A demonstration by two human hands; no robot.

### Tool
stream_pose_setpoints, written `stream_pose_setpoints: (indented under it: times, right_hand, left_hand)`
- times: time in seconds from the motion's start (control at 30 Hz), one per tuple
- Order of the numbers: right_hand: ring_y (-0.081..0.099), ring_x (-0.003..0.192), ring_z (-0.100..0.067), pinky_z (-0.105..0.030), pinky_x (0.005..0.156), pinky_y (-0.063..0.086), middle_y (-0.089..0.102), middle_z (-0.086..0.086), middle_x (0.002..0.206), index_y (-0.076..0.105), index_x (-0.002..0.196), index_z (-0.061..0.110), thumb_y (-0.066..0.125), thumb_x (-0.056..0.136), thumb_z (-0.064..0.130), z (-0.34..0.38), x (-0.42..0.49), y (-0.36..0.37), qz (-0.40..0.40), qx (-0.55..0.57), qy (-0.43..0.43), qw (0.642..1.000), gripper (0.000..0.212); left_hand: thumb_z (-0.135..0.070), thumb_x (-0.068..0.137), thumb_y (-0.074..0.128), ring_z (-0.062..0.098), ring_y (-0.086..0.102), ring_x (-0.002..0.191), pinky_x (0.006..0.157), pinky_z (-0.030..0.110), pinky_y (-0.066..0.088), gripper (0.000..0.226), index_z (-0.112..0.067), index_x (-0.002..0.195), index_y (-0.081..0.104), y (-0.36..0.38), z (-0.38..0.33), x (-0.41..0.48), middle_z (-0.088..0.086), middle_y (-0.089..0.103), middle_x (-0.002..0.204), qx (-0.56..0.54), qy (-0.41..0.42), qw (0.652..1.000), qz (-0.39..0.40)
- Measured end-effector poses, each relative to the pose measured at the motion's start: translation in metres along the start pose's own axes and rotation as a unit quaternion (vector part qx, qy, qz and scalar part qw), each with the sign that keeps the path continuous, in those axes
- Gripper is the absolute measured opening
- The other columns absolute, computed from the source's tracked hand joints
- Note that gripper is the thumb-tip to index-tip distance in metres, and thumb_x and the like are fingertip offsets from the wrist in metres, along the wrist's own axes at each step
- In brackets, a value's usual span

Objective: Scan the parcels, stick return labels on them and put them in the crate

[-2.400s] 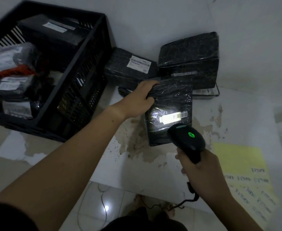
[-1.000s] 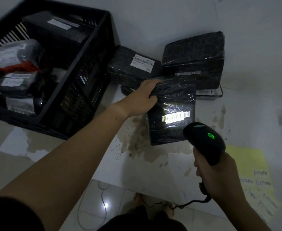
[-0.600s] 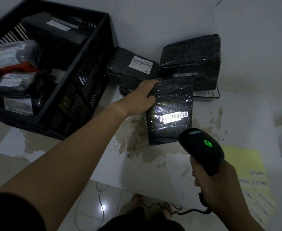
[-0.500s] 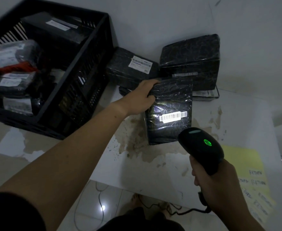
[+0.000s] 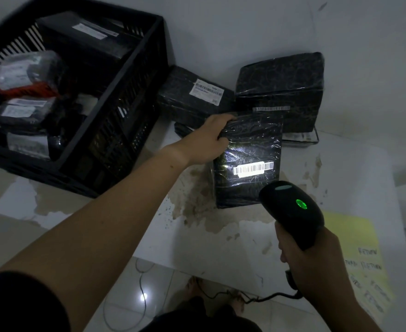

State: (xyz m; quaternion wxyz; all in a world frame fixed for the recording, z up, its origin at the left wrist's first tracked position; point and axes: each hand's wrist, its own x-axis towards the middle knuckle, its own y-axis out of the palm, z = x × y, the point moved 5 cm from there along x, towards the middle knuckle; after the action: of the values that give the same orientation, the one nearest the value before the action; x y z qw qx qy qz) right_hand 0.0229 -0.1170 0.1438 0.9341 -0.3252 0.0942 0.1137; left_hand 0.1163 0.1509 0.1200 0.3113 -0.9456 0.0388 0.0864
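Head view: a person is scanning one black-wrapped parcel [image 5: 247, 161] on the stained worktop [image 5: 221, 243].
Left hand [image 5: 206, 140]: its fingers [image 5: 221, 119] are curling over the parcel's top-left corner, likely keeping the barcode strip [image 5: 253, 168] facing the scanner [image 5: 293, 212].
Right hand [image 5: 309, 264]: it is gripping the scanner's handle and aiming at the strip from below-right, green lamp glowing.
Crate [image 5: 115, 130]: it is sitting left of the parcel, already holding several parcels.
Around: two more parcels [image 5: 281, 85] are waiting against the wall, and a yellow sheet [image 5: 355, 238] with handwriting is lying at right.
Obstacles: nothing is blocking the beam, though the glossy wrap is glaring.
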Motion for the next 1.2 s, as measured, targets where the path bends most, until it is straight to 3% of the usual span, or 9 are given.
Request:
stream_pose_setpoints:
  times: [0.17,0.3,0.37,0.43,0.5,0.63,0.73,0.97,1.2]
  right_hand:
    - [0.061,0.061,-0.044,-0.038,0.057,0.048,0.061,-0.02,0.056,0.063,0.07,-0.003,0.067,0.086,0.024,-0.002,0.005,0.004,-0.007,-0.004,0.002,1.0,0.031]
    - [0.067,0.067,-0.036,-0.034,0.06,0.054,0.069,-0.016,0.067,0.07,0.084,0.002,0.07,0.088,0.028,-0.006,0.014,0.013,0.038,0.005,0.032,0.999,0.026]
    - [0.069,0.073,-0.038,-0.043,0.069,0.058,0.07,-0.021,0.075,0.068,0.091,0.001,0.073,0.086,0.026,-0.011,0.019,0.019,0.06,0.003,0.06,0.996,0.026]
    - [0.066,0.068,-0.042,-0.047,0.062,0.056,0.065,-0.028,0.074,0.064,0.092,-0.006,0.072,0.083,0.02,-0.012,0.023,0.022,0.045,-0.015,0.053,0.997,0.028]
    - [0.065,0.064,-0.042,-0.038,0.059,0.05,0.064,-0.027,0.069,0.062,0.088,-0.008,0.071,0.084,0.02,-0.01,0.028,0.024,0.018,-0.019,0.049,0.998,0.029]
    - [0.064,0.049,-0.013,-0.03,0.058,0.05,0.069,-0.002,0.056,0.066,0.075,0.008,0.069,0.089,0.032,-0.005,0.037,0.029,0.02,-0.012,0.071,0.997,0.027]
    - [0.061,0.045,-0.006,-0.03,0.059,0.05,0.069,-0.005,0.057,0.064,0.072,0.006,0.067,0.091,0.035,-0.004,0.04,0.034,0.032,-0.009,0.073,0.997,0.034]
    - [0.063,0.054,-0.036,-0.032,0.049,0.049,0.068,-0.004,0.057,0.064,0.074,0.004,0.068,0.091,0.027,0.0,0.035,0.036,0.027,-0.007,0.085,0.996,0.029]
    - [0.061,0.049,-0.019,-0.025,0.048,0.045,0.067,-0.008,0.057,0.064,0.07,0.008,0.071,0.089,0.023,0.001,0.029,0.034,0.018,-0.023,0.074,0.997,0.025]
  left_hand:
    - [-0.014,0.103,0.043,0.016,0.04,0.131,0.104,0.022,0.03,0.057,-0.025,0.157,0.026,0.0,0.001,-0.001,0.001,0.027,0.155,0.002,0.005,1.0,-0.002]
    - [-0.013,0.103,0.042,0.016,0.038,0.133,0.108,0.022,0.028,0.057,-0.024,0.156,0.026,0.0,0.001,-0.001,0.002,0.026,0.156,-0.001,0.004,1.0,0.0]
    - [-0.012,0.103,0.043,0.015,0.037,0.134,0.109,0.021,0.027,0.057,-0.023,0.156,0.027,0.001,0.001,-0.001,0.002,0.027,0.155,-0.006,0.004,1.0,0.0]
    - [-0.011,0.102,0.043,0.015,0.035,0.136,0.11,0.02,0.024,0.057,-0.023,0.155,0.027,0.0,0.001,-0.002,0.003,0.028,0.154,-0.009,0.006,1.0,-0.005]
    - [-0.011,0.101,0.044,0.014,0.034,0.136,0.11,0.02,0.024,0.057,-0.023,0.155,0.028,0.001,0.001,-0.002,0.002,0.028,0.154,-0.01,0.01,1.0,-0.006]
    - [-0.012,0.102,0.043,0.012,0.037,0.127,0.106,0.022,0.029,0.055,-0.025,0.154,0.028,0.004,-0.001,-0.006,0.0,0.027,0.154,-0.013,0.019,1.0,0.0]
    - [-0.013,0.102,0.043,0.014,0.041,0.128,0.108,0.023,0.032,0.056,-0.027,0.155,0.027,0.006,-0.001,-0.009,-0.002,0.026,0.155,-0.015,0.024,1.0,-0.002]
    - [-0.014,0.103,0.043,0.014,0.048,0.114,0.099,0.023,0.034,0.055,-0.026,0.155,0.027,0.006,-0.002,-0.011,-0.001,0.027,0.154,-0.016,0.019,1.0,-0.001]
    - [-0.013,0.103,0.043,0.014,0.047,0.11,0.097,0.021,0.033,0.056,-0.024,0.156,0.026,0.004,-0.002,-0.011,0.001,0.026,0.155,-0.013,0.017,1.0,-0.001]
